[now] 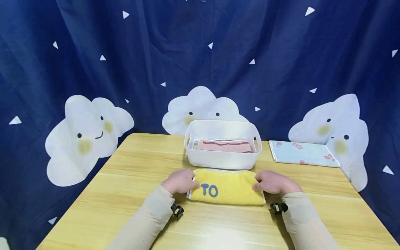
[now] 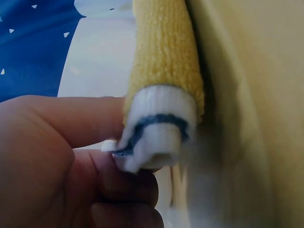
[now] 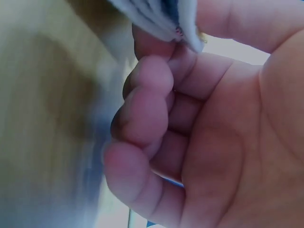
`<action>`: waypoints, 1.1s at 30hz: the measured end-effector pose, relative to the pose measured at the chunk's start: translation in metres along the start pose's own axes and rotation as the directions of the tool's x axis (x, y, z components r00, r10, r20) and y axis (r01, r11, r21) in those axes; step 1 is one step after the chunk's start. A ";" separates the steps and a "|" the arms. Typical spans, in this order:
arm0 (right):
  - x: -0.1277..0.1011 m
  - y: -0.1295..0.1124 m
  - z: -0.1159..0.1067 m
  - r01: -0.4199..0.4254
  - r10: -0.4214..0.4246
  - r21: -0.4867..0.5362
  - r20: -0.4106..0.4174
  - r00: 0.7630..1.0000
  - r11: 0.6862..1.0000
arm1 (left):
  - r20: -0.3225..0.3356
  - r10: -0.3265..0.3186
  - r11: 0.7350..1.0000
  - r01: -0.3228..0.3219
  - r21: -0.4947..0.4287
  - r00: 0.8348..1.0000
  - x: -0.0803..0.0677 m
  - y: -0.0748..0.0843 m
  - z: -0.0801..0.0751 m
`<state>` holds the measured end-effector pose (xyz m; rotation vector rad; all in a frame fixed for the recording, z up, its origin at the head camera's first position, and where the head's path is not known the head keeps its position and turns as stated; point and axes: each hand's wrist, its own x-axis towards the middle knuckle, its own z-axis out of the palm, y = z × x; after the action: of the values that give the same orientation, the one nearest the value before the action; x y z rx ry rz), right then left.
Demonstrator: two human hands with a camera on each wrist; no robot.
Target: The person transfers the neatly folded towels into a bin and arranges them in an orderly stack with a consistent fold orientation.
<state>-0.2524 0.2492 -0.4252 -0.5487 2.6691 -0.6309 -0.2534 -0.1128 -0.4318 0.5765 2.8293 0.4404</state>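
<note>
A folded yellow towel with blue letters "TO" lies on the wooden table, just in front of a white basket. My left hand pinches the towel's left end; the left wrist view shows thumb and fingers on the white-and-blue hem of the yellow towel. My right hand grips the right end, and in the right wrist view curled fingers hold the towel's layered edge.
The white basket holds a folded pink towel. A light blue cloth with pink flowers lies flat at the table's back right. A dark blue curtain with white clouds hangs behind the table.
</note>
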 end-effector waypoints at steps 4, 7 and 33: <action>-0.002 -0.001 -0.003 0.036 -0.036 0.000 -0.009 0.999 0.999 | 0.002 0.029 0.999 -0.029 -0.027 1.000 -0.003 0.000 -0.007; -0.005 -0.003 -0.006 0.068 -0.068 -0.003 -0.022 0.997 0.998 | -0.008 0.043 0.997 -0.043 -0.058 0.999 -0.005 0.000 -0.013; -0.020 -0.021 -0.034 0.212 -0.186 0.049 -0.312 0.932 0.976 | -0.197 0.072 0.955 -0.124 -0.270 0.978 -0.026 -0.004 -0.058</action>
<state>-0.2436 0.2528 -0.3817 -0.7615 2.8784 -0.9490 -0.2471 -0.1406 -0.3755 0.6482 2.8410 0.9438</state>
